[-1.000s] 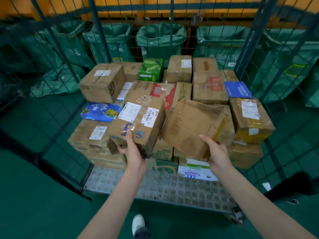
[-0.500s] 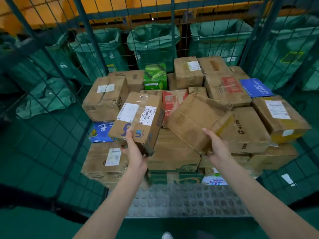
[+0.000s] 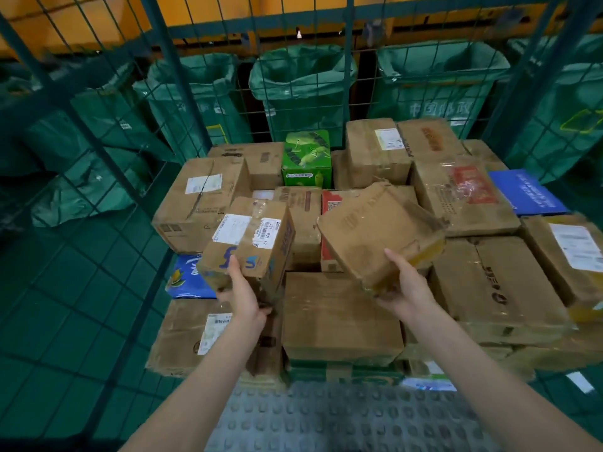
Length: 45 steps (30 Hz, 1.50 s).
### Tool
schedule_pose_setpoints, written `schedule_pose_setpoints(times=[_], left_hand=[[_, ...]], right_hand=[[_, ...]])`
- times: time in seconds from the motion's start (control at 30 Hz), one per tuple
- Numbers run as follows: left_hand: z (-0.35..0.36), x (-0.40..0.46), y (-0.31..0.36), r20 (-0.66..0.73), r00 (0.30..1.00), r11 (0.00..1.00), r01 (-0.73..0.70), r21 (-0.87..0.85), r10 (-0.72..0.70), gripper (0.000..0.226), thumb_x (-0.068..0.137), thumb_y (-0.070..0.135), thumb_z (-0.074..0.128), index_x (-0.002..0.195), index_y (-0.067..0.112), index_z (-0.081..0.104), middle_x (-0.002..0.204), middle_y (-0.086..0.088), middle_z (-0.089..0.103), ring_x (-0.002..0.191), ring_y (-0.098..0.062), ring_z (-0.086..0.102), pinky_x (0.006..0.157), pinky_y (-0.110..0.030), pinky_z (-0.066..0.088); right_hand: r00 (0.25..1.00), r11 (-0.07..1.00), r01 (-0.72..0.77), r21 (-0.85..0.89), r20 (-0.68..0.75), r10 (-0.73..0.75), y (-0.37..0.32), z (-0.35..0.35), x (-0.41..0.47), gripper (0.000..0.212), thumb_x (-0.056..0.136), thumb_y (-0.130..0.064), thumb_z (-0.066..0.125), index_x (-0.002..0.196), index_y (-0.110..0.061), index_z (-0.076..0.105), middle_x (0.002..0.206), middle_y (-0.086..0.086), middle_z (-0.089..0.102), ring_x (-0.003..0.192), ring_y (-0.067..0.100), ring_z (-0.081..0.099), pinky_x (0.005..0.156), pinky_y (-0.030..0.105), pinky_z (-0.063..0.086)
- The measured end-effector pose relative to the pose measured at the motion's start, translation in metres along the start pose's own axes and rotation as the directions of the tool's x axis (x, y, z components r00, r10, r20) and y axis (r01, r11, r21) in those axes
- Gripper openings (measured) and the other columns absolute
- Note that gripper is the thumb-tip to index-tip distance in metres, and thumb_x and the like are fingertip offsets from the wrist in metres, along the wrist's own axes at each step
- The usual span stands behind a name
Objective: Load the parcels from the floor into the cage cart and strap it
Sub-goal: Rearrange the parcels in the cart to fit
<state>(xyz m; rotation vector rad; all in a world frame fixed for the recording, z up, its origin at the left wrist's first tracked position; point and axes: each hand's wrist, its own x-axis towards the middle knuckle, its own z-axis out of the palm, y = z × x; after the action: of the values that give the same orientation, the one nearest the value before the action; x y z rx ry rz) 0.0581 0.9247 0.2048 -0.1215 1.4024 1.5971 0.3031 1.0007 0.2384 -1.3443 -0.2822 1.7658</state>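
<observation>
From the head camera, two parcels hang over the pile at centre frame. The left hand grips the labelled box by its near bottom corner, thumb up the face, fingers curled beneath. The right hand holds the crumpled box tilted, thumb on top, other fingers hidden under it. Best bet: set each flat into a gap, crushed one seated last. The cage cart sits packed, lower centre.

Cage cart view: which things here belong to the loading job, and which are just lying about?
Job:
left hand holding labelled box
right hand holding crumpled box
cage cart
stacked parcels

Lying about:
green sacks behind the mesh
</observation>
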Motion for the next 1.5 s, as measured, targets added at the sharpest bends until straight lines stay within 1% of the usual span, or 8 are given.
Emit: schedule_pose_setpoints(times=[0.13, 0.4, 0.6, 0.9, 1.03, 1.2, 1.33, 1.5], left_hand=[[0.009, 0.054, 0.011, -0.061, 0.998, 0.999, 0.032, 0.021, -0.03, 0.128, 0.029, 0.095, 0.066, 0.142, 0.047, 0.032, 0.134, 0.001, 0.057, 0.118, -0.03, 0.056, 0.088, -0.064, 0.046], [0.053, 0.085, 0.046, 0.01, 0.999, 0.999, 0.046, -0.003, -0.046, 0.102, 0.058, 0.084, 0.063, 0.142, 0.035, 0.032, 0.131, -0.006, 0.057, 0.112, -0.03, 0.058, 0.083, -0.061, 0.052], [0.071, 0.142, 0.069, -0.036, 0.99, 0.988, 0.138, 0.066, -0.136, 0.117, 0.045, 0.086, 0.066, 0.143, 0.034, 0.031, 0.136, -0.011, 0.051, 0.113, -0.038, 0.055, 0.056, -0.058, 0.055], [0.113, 0.215, 0.073, -0.069, 0.978, 0.974, 0.203, 0.103, -0.196, 0.132, 0.037, 0.09, 0.067, 0.149, 0.035, 0.022, 0.145, -0.006, 0.045, 0.12, -0.036, 0.052, 0.069, -0.06, 0.052], [0.13, 0.205, 0.089, -0.071, 0.987, 0.987, 0.148, 0.068, -0.143, 0.103, 0.077, 0.072, 0.063, 0.152, 0.025, 0.01, 0.142, -0.009, 0.045, 0.127, -0.034, 0.05, 0.1, -0.058, 0.045], [0.132, 0.253, 0.094, -0.008, 0.973, 0.954, 0.227, 0.197, -0.23, 0.099, 0.076, 0.078, 0.056, 0.153, 0.023, 0.023, 0.141, -0.007, 0.051, 0.12, -0.03, 0.056, 0.072, -0.047, 0.049], [0.132, 0.225, 0.111, 0.048, 0.959, 0.923, 0.256, 0.287, -0.28, 0.082, 0.087, 0.071, 0.049, 0.147, 0.017, 0.037, 0.147, -0.01, 0.045, 0.133, -0.036, 0.045, 0.102, -0.054, 0.039], [0.11, 0.195, 0.129, 0.078, 0.963, 0.904, 0.212, 0.372, -0.258, 0.033, 0.101, 0.044, 0.046, 0.116, 0.017, 0.057, 0.117, -0.009, 0.061, 0.106, -0.024, 0.057, 0.094, -0.041, 0.038]], right_hand=[[0.999, 0.999, -0.038, -0.01, 0.007, 0.038, -0.011, 0.028, 0.03, 0.077, 0.081, -0.028, 0.079, 0.145, -0.024, 0.037, 0.142, 0.005, 0.05, 0.128, 0.033, 0.049, 0.107, 0.06, 0.04], [0.998, 0.998, -0.059, -0.02, -0.017, 0.059, -0.015, 0.074, 0.066, 0.083, 0.08, -0.029, 0.08, 0.149, -0.025, 0.032, 0.144, 0.008, 0.049, 0.129, 0.034, 0.049, 0.107, 0.06, 0.039], [0.998, 0.997, -0.061, 0.044, -0.021, 0.062, -0.008, 0.099, 0.083, 0.077, 0.08, -0.029, 0.079, 0.146, -0.024, 0.039, 0.141, 0.006, 0.052, 0.126, 0.033, 0.051, 0.094, 0.056, 0.051], [0.995, 0.992, -0.081, 0.093, -0.058, 0.087, 0.003, 0.13, 0.112, 0.069, 0.088, -0.033, 0.072, 0.147, -0.022, 0.037, 0.14, 0.011, 0.05, 0.13, 0.036, 0.047, 0.112, 0.057, 0.035], [0.993, 0.99, -0.086, 0.113, -0.066, 0.094, 0.004, 0.137, 0.122, 0.07, 0.088, -0.034, 0.071, 0.148, -0.023, 0.035, 0.142, 0.012, 0.05, 0.131, 0.036, 0.047, 0.111, 0.057, 0.035], [0.993, 0.988, -0.099, 0.116, -0.057, 0.106, 0.002, 0.147, 0.13, 0.072, 0.089, -0.033, 0.071, 0.149, -0.022, 0.034, 0.146, 0.014, 0.046, 0.134, 0.035, 0.045, 0.11, 0.054, 0.038], [0.988, 0.985, -0.135, 0.11, -0.056, 0.141, 0.003, 0.162, 0.138, 0.077, 0.086, -0.034, 0.074, 0.151, -0.021, 0.033, 0.149, 0.017, 0.043, 0.135, 0.037, 0.044, 0.113, 0.05, 0.038], [0.978, 0.969, -0.2, 0.143, -0.038, 0.207, 0.003, 0.184, 0.152, 0.081, 0.086, -0.031, 0.075, 0.151, -0.015, 0.031, 0.154, 0.017, 0.035, 0.14, 0.035, 0.038, 0.116, 0.049, 0.033]])
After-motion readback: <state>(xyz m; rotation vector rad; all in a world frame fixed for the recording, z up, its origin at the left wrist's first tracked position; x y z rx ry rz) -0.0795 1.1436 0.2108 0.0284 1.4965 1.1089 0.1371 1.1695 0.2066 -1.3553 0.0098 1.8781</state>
